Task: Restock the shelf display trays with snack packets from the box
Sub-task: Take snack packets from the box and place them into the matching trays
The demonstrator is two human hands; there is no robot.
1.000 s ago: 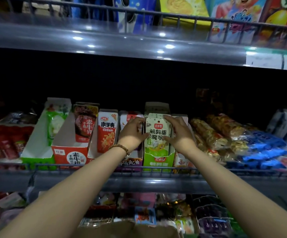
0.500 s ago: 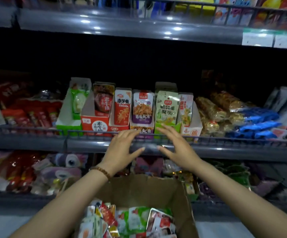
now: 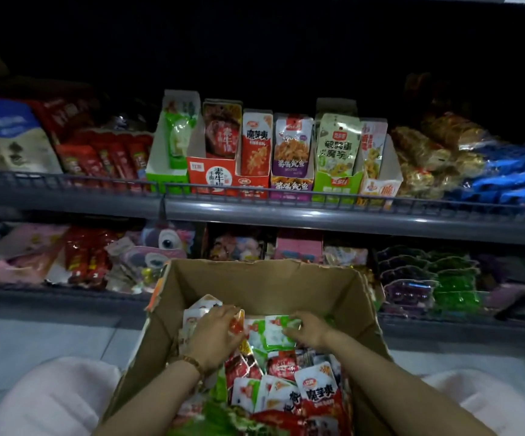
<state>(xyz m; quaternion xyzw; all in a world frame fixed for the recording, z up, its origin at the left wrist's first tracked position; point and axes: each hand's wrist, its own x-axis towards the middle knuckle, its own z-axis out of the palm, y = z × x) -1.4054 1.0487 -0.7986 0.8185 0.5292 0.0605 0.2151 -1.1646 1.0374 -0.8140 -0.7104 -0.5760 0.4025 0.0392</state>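
The left hand (image 3: 215, 332), a beaded bracelet (image 3: 193, 364) on its wrist, reaches into the far left of the cardboard box (image 3: 255, 286). Its fingers are bent over the pile and the fingertips touch a red-orange packet (image 3: 237, 323); I cannot tell whether it grips it. Just beside it, a little apart, the right hand (image 3: 310, 330) curls its fingers onto the right edge of a green-and-white packet (image 3: 273, 332), which lies tilted on top with its long axis roughly left to right. The loose snack packets (image 3: 314, 388) around them lie heaped at all angles in red, white and green. The box stands open side up, torn along its rim, its long axis running away from the person toward the shelving. Above it, on the grey shelf (image 3: 349, 219), six display trays (image 3: 212, 179) stand side by side behind a low wire rail (image 3: 318, 199). Their packets stand upright with fronts facing out. Bagged goods flank the trays. The lower shelf (image 3: 66, 298) behind the box holds more packaged sweets. The floor (image 3: 34, 338) is pale tile, the upper shelving is in deep shadow, and pale fabric (image 3: 50, 401) shows at both bottom corners.
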